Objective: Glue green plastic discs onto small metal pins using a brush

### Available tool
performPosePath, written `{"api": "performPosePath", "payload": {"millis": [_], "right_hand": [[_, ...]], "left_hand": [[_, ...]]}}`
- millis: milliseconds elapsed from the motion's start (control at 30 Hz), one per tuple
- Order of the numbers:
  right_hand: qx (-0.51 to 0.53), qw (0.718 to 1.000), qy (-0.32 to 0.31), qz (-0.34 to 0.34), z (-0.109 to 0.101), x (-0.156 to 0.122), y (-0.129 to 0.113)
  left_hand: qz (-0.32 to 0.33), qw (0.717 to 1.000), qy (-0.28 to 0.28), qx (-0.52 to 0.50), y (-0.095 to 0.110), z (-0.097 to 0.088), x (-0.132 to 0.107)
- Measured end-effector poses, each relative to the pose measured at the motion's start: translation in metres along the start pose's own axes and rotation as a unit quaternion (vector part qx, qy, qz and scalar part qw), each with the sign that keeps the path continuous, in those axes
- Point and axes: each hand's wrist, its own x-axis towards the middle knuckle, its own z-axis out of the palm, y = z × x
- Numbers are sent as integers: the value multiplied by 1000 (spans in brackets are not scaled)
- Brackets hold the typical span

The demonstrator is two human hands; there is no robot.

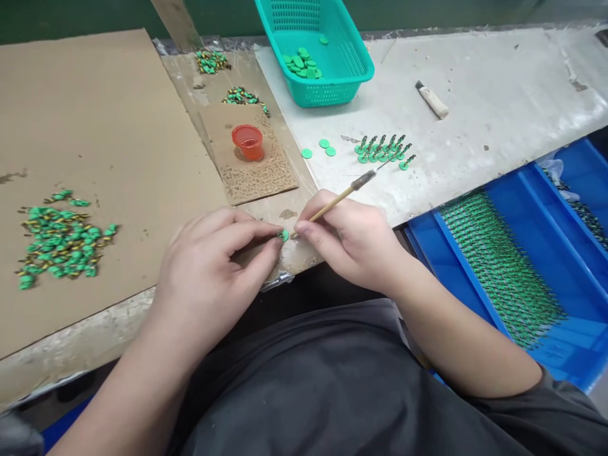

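Note:
My left hand [213,269] pinches a small green disc piece [284,235] between thumb and fingertips at the table's front edge. My right hand [349,237] grips a thin wooden brush [342,195] like a pen, its handle end slanting up to the right and its tip meeting the green piece. A small red cup [247,140] of liquid stands on a stained cardboard scrap behind my hands.
A pile of green and gold parts [59,240] lies on brown cardboard at left. A teal basket [316,50] holds green discs. Several finished pieces [382,151] and loose discs [319,149] sit mid-table. A blue tray [498,266] of rows of parts is at right. A white tube [432,99] lies beyond.

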Motion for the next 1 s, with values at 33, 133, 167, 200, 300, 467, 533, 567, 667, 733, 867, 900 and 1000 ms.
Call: {"api": "performPosePath", "payload": {"millis": [33,133,167,200,300,467,533,567,667,733,867,900,1000], "right_hand": [[-14,1000,-10,-11,1,1,0],[-54,998,-38,-21,4,4,-1],[-60,997,-46,-21,5,4,-1],[-62,996,-53,-22,5,5,-2],[-63,996,-65,-26,5,6,-2],[-82,994,-65,-38,4,7,-2],[-82,994,-65,-39,4,8,-1],[-79,994,-66,-42,4,8,-1],[-53,995,-70,-56,4,10,-1],[-38,995,-70,-62,4,11,-1],[-25,995,-76,-65,3,14,-3],[-27,994,-78,-66,4,15,-3],[-27,994,-79,-66,5,16,-2]], "left_hand": [[-2,1000,2,1,0,1,0],[-1,1000,7,4,-3,2,0],[2,1000,8,2,-3,2,0],[4,1000,9,0,-4,2,0],[8,1000,14,-4,-5,3,0],[7,1000,15,-7,-5,4,-1],[7,1000,13,-6,-5,4,-1],[7,1000,12,-7,-5,4,-1],[7,1000,9,-10,-4,3,0],[7,1000,7,-13,-4,3,1],[2,1000,4,-12,-3,1,2],[2,1000,2,-11,-3,1,2],[-3,1000,1,-10,-3,1,1]]}}
